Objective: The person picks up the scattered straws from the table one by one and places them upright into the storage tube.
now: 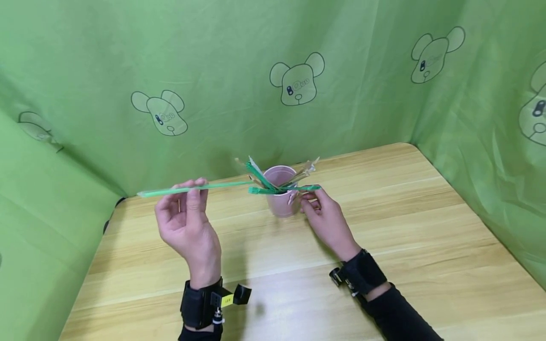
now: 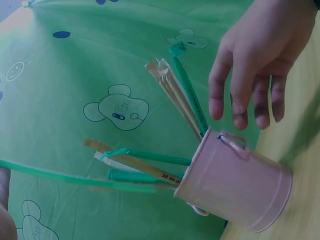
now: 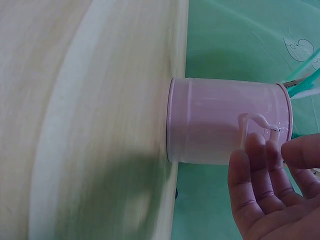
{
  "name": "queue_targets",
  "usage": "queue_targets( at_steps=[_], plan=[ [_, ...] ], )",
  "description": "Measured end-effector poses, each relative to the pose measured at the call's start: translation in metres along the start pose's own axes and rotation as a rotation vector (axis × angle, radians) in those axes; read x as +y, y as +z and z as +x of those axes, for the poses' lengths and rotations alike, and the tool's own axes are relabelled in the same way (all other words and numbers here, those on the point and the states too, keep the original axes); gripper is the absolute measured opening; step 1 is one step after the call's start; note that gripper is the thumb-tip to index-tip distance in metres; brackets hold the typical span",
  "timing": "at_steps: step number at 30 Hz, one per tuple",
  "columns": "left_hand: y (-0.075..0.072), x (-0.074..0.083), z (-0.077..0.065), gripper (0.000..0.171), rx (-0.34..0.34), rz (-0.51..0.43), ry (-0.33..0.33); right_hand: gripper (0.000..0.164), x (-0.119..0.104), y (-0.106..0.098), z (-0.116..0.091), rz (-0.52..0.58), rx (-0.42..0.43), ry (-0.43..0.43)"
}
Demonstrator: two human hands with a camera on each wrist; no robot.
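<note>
In the head view my left hand (image 1: pixel 187 229) pinches a long thin green straw (image 1: pixel 226 185) between thumb and fingers, roughly level in the air left of the pink bucket (image 1: pixel 280 206). Its tip comes close to the packets in the bucket; the left wrist view shows the straw (image 2: pixel 60 177) passing in front of them. Several slim green packets (image 2: pixel 190 95) and brown packets (image 2: pixel 135 162) lean out of the bucket's mouth. My right hand (image 1: pixel 330 220) is beside the bucket's right side, fingers loosely bent near the small side handle (image 3: pixel 257 117). Whether a fingertip touches it I cannot tell.
The bucket stands upright on a wood-grain table (image 1: pixel 409 227), close to its back edge. Green cloth (image 1: pixel 230 94) with printed bear heads hangs behind and along both sides. A black camera strap is on each wrist.
</note>
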State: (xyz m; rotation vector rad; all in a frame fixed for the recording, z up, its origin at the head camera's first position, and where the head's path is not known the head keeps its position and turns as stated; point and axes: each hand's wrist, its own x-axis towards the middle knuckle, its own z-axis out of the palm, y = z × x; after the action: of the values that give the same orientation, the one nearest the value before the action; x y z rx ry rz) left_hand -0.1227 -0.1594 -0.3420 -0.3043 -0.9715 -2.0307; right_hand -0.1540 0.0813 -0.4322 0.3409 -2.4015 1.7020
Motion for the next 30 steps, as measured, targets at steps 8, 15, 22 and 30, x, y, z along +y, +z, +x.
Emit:
queue_targets(
  at_steps=[8,15,22,30],
  plan=[
    [-0.002,-0.009,-0.007,0.021,-0.075,0.033,-0.101,0.026,-0.001,-0.001,-0.001,-0.016,0.012,0.021],
    [-0.009,-0.028,-0.017,0.022,-0.211,0.219,-0.188,0.028,-0.001,-0.001,0.000,0.006,0.011,0.011],
    [-0.019,-0.048,-0.028,0.022,-0.305,0.387,-0.282,0.028,-0.002,-0.001,0.001,0.030,0.007,0.004],
    [-0.026,-0.061,-0.037,0.022,-0.437,0.613,-0.292,0.028,-0.002,0.001,0.003,0.035,0.001,0.015]
  ],
)
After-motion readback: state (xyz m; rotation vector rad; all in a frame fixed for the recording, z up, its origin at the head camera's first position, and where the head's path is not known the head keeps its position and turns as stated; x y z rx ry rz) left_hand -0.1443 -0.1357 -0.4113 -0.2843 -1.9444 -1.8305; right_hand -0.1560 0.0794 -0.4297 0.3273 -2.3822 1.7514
